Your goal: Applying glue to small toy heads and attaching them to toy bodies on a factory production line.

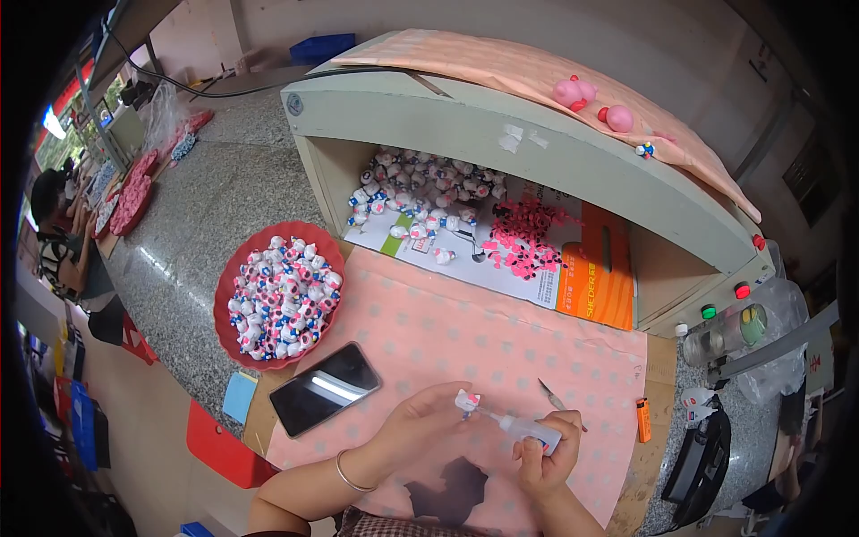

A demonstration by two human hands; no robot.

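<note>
Now, low in the middle of the frame, the left hand is pinching a small white-and-pink figurine between curled fingertips, holding it up just clear of the pink dotted cloth so its face is meeting the nozzle. The right hand is closed around a small clear squeeze bottle, tilting it leftward so the thin tip is touching the figurine. Both hands are working close together, steadying each other.

A red tray heaped with similar figurines is sitting at centre left, within easy reach of the left hand. A dark phone is lying just below it. A small blade is resting on the cloth right of the hands, and an orange lighter is lying at the cloth's edge. More figurines and pink bits are waiting under the pale green hood at upper centre, out of the way on the worktop.
</note>
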